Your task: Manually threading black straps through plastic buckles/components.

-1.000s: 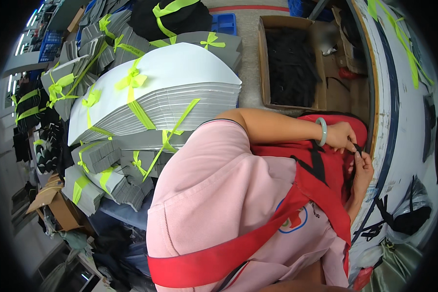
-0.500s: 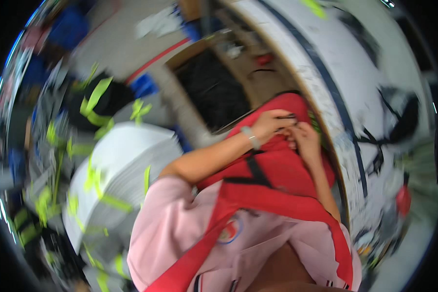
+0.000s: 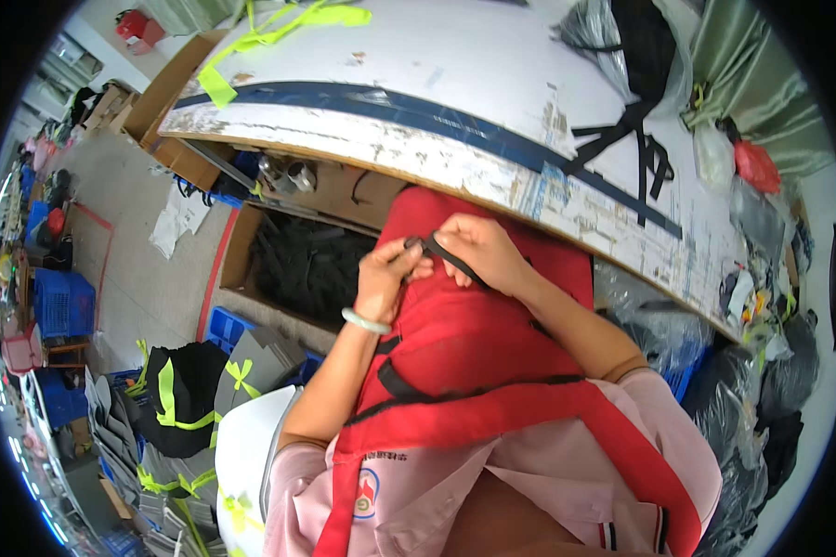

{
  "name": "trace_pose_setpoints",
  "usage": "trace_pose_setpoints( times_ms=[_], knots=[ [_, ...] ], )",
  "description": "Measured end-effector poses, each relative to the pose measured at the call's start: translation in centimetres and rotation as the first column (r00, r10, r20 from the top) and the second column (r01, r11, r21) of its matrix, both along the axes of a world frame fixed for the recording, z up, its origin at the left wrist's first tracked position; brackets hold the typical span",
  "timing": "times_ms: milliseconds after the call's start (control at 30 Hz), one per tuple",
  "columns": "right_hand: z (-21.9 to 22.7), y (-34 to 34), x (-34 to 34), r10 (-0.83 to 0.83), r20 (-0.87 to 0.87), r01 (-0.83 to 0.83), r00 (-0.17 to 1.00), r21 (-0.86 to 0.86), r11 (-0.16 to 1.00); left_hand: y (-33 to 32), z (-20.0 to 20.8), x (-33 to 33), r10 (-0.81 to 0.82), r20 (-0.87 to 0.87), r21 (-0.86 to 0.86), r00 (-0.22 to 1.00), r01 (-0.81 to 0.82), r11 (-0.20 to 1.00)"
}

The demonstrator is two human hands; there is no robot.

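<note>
Above my lap, covered by a red apron (image 3: pixel 455 339), my two hands are close together on a narrow black strap (image 3: pixel 457 259). My left hand (image 3: pixel 386 277), with a pale bracelet at its wrist, pinches one end, where a small dark piece shows between the fingertips. Thumb and fingers of my right hand (image 3: pixel 481 249) close on the strap a little to the right, and a length of it hangs below them. The fingers hide part of the strap. Left of my knees stands a cardboard box (image 3: pixel 239 243) filled with black strap pieces (image 3: pixel 311 265).
A worn white table (image 3: pixel 418 70) with a dark blue strip spans the far side. Neon yellow ribbon (image 3: pixel 279 28) and black straps (image 3: pixel 633 116) lie on it. Grey stacks tied with yellow ribbon (image 3: pixel 241 375) are at my left; plastic bags (image 3: pixel 743 446) at my right.
The view has swung, so the table's edge now runs across the front instead of down the right. Both hands remain together, with the black strap now plainly visible between them.
</note>
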State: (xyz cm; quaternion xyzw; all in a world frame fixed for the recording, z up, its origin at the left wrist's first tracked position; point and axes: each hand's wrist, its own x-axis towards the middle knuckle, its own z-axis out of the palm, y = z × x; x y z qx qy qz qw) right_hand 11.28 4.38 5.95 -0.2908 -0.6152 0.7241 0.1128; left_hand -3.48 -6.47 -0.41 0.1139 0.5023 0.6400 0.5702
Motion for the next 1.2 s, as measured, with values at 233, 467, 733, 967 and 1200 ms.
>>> trace_pose_setpoints(
  times_ms=[233,467,733,967,1200],
  knots=[
    [-1.2,0.8,0.4,-0.038,-0.018,0.037,0.999,-0.075,0.996,2.4,1.8,-0.1,0.034,-0.143,0.038,0.989,-0.029,0.999],
    [-2.2,1.4,0.7,-0.117,0.036,0.120,0.993,-0.139,0.983,3.0,1.0,1.2,-0.035,-0.292,0.117,0.956,0.072,0.990],
    [-3.5,0.6,-0.2,-0.251,-0.073,0.212,0.965,-0.342,0.915,2.6,1.0,1.8,0.091,-0.818,0.181,0.568,0.104,0.978],
    [-5.2,1.6,0.0,-0.218,-0.101,0.157,0.971,-0.421,0.893,2.3,0.6,1.6,0.220,-0.947,0.270,0.235,0.207,0.940],
    [-4.4,1.4,0.0,-0.111,-0.192,0.075,0.975,-0.185,0.980,1.9,-0.2,-0.5,-0.046,0.202,0.004,0.978,0.046,0.999]
  ],
)
